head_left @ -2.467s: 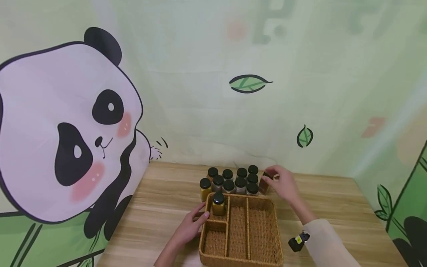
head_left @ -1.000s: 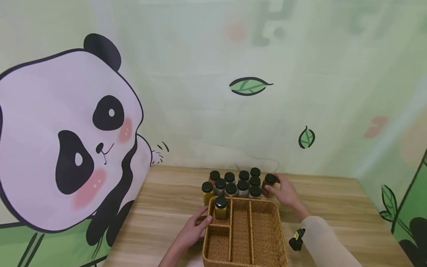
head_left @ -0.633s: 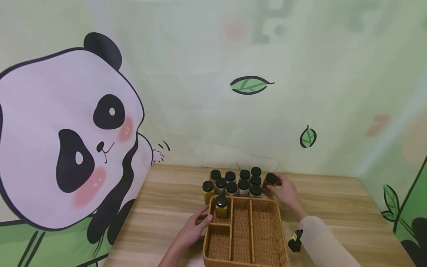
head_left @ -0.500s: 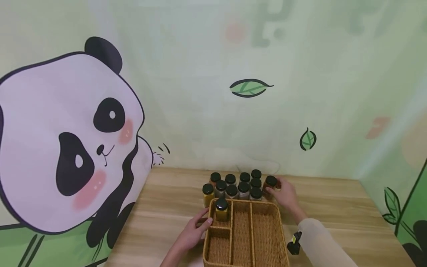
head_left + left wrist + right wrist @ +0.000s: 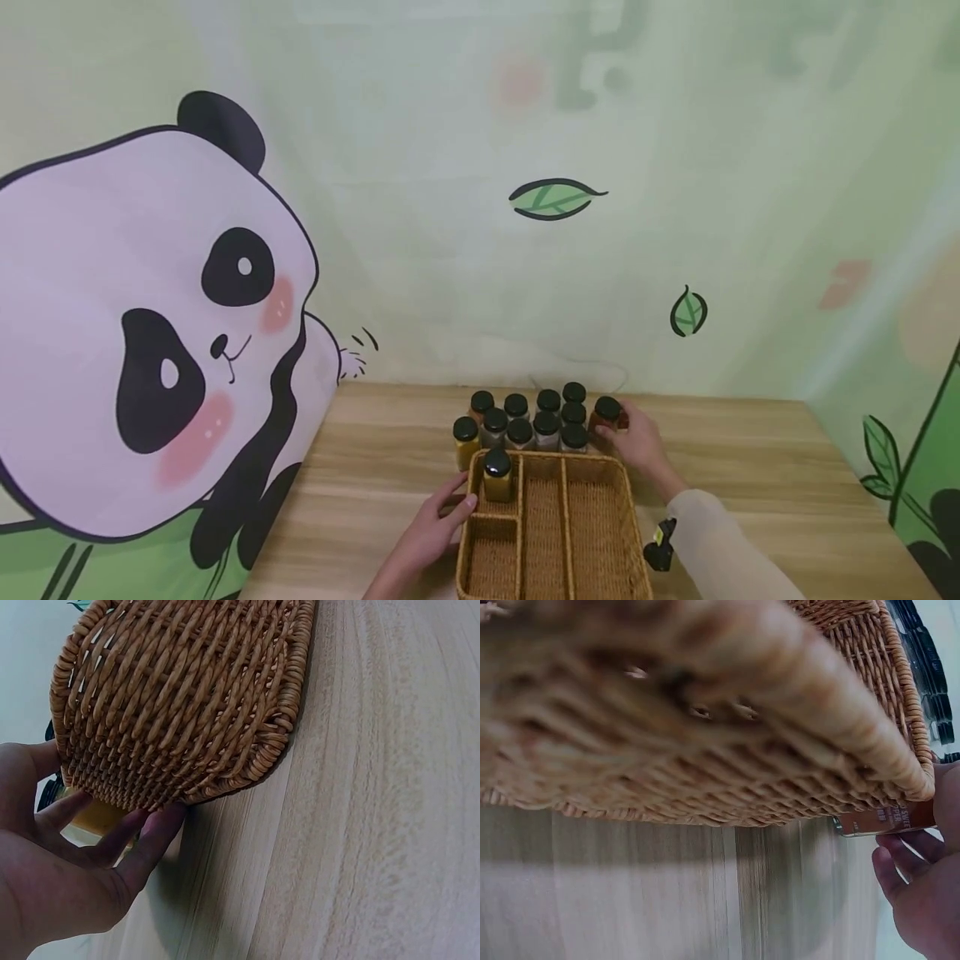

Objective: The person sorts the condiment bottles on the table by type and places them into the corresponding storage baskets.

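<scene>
My right hand (image 5: 639,448) holds a black-lidded spice jar (image 5: 604,417) with red-brown contents, at the right end of the jar group. It stands upright in the head view. In the right wrist view the jar's label (image 5: 891,816) shows partly behind the basket rim, and fingers lie along its side. My left hand (image 5: 431,529) grips the far left corner of the woven basket (image 5: 564,533), thumb on the rim and fingers against the outer wall (image 5: 176,705). One jar with yellow-brown contents (image 5: 497,483) stands in the basket's far left compartment.
Several black-lidded jars (image 5: 519,433) stand close together behind the basket, with a yellow one (image 5: 466,450) at their left. The wooden table (image 5: 750,475) ends at a printed cloth backdrop (image 5: 450,275). A small black device (image 5: 660,546) hangs at my right wrist.
The right-hand jar, tilted and held from above 2.5 s ago, is now upright, with my hand lower at its right side. My left hand has kept its hold on the basket.
</scene>
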`<act>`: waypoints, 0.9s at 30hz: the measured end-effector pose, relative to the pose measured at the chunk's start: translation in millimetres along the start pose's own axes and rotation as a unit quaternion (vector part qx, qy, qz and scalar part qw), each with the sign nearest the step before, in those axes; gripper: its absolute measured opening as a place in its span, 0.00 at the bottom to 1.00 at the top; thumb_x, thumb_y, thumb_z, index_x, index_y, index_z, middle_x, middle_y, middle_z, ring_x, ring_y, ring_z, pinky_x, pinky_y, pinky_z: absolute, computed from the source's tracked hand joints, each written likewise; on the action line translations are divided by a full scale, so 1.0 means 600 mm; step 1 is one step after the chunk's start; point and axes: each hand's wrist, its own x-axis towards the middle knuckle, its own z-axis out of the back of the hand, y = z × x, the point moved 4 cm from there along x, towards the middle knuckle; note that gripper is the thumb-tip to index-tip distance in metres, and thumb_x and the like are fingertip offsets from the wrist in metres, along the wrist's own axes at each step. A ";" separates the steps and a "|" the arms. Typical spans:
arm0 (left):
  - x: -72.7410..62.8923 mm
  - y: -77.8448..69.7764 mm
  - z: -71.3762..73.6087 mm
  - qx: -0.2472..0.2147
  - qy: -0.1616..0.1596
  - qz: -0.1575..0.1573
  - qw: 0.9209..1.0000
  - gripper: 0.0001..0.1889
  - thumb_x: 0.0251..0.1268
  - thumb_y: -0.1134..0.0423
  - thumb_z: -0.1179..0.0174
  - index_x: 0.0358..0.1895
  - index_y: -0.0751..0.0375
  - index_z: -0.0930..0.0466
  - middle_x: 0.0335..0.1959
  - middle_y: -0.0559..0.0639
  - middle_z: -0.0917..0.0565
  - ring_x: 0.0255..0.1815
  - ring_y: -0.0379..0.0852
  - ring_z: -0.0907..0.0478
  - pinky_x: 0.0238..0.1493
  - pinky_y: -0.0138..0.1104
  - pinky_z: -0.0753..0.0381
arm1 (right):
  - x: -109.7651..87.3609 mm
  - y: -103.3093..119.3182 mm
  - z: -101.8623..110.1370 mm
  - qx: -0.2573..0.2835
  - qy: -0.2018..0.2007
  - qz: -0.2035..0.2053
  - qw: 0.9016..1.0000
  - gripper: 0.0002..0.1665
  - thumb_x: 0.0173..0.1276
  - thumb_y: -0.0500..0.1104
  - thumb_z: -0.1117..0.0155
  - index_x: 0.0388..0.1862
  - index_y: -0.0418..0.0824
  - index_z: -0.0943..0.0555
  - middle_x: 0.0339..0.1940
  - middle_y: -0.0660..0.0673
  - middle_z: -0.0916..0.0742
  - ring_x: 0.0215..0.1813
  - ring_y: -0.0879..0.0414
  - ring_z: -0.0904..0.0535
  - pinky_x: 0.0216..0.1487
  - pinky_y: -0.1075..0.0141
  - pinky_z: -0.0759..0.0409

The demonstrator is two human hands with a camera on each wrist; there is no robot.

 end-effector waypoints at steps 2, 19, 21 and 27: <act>0.001 -0.001 -0.001 0.003 -0.002 0.000 1.000 0.38 0.81 0.44 0.42 0.85 0.56 0.41 0.73 0.74 0.31 0.72 0.75 0.31 0.53 0.59 0.13 | -0.001 0.003 0.007 -0.001 -0.004 0.007 1.000 0.24 0.72 0.40 0.26 0.61 0.30 0.22 0.51 0.29 0.13 0.55 0.32 0.17 0.58 0.38 0.19; -0.005 -0.002 0.001 0.000 0.002 -0.014 1.000 0.37 0.83 0.46 0.43 0.85 0.58 0.42 0.73 0.76 0.32 0.72 0.75 0.31 0.54 0.59 0.13 | -0.024 0.102 0.103 -0.035 0.012 0.136 0.990 0.23 0.75 0.45 0.27 0.62 0.34 0.21 0.48 0.37 0.10 0.53 0.37 0.14 0.54 0.39 0.16; -0.003 -0.002 0.001 0.004 0.002 -0.013 1.000 0.38 0.82 0.45 0.43 0.85 0.59 0.43 0.74 0.76 0.32 0.73 0.75 0.32 0.54 0.59 0.13 | -0.027 0.128 0.111 -0.035 0.017 0.149 0.988 0.24 0.75 0.47 0.27 0.63 0.36 0.20 0.48 0.39 0.10 0.53 0.40 0.14 0.54 0.41 0.16; 0.001 0.001 -0.006 0.005 0.003 -0.012 1.000 0.39 0.82 0.44 0.42 0.85 0.59 0.43 0.74 0.76 0.33 0.73 0.75 0.32 0.55 0.59 0.14 | -0.062 0.205 0.108 0.001 0.064 0.168 0.984 0.26 0.73 0.50 0.26 0.64 0.41 0.19 0.50 0.46 0.10 0.54 0.47 0.14 0.57 0.44 0.16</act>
